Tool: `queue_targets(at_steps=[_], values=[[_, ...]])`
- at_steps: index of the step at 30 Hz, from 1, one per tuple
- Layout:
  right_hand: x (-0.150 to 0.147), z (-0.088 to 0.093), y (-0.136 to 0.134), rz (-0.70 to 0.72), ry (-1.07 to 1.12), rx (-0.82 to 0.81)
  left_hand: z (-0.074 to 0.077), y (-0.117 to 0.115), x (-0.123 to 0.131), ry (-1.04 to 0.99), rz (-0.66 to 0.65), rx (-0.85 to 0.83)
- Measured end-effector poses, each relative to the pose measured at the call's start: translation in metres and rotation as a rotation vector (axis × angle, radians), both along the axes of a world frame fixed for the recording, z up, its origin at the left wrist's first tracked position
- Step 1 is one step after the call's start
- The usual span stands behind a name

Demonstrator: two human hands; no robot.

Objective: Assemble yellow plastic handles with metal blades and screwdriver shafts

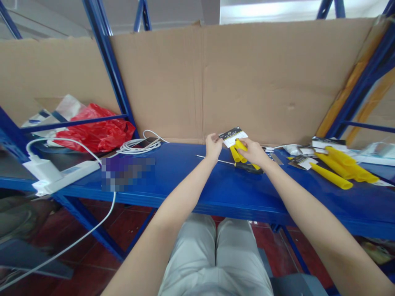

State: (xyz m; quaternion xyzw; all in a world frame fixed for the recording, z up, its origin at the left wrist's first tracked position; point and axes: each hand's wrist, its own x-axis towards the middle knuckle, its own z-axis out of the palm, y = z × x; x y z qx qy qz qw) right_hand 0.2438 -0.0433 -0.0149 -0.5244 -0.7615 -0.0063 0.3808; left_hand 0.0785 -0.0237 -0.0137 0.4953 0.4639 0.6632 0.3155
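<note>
My left hand [213, 146] pinches the left edge of a black-and-white header card [232, 136] above the blue shelf. My right hand [253, 153] is closed around a yellow tube [240, 144] at the card's lower right. More yellow tubing [235, 154] hangs below the card, partly covered by my fingers. Beneath my right hand lies a screwdriver [249, 167] with a dark and yellow handle, its thin metal shaft pointing left.
Several yellow tubes [331, 176] with cards lie at the right, beside small packets [291, 149]. On the left are a coiled white cable [135, 146], a red plastic bag [95, 129] and a power strip [72, 174]. Cardboard [247, 82] walls the back.
</note>
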Motion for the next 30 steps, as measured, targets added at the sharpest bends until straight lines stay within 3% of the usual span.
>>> queue_targets(at_steps=[3, 9, 16, 19, 24, 30], values=[[-0.001, 0.002, -0.001, -0.031, 0.041, -0.001, 0.001, 0.001, 0.0, -0.14, 0.004, -0.082], [-0.001, 0.002, 0.001, -0.067, 0.069, 0.014, 0.003, -0.009, 0.006, -0.171, -0.396, -0.126], [0.0, 0.001, 0.002, -0.065, 0.111, -0.019, -0.002, -0.022, 0.016, -0.131, -0.535, -0.119], [-0.004, 0.002, -0.001, -0.008, 0.217, -0.068, -0.005, -0.022, 0.017, -0.114, -0.561, -0.148], [-0.009, 0.009, -0.011, 0.181, 0.648, -0.35, -0.002, -0.02, 0.013, -0.178, -0.518, -0.207], [0.002, 0.017, -0.012, 0.174, 0.882, -0.537, 0.002, -0.014, 0.008, -0.24, -0.39, -0.193]])
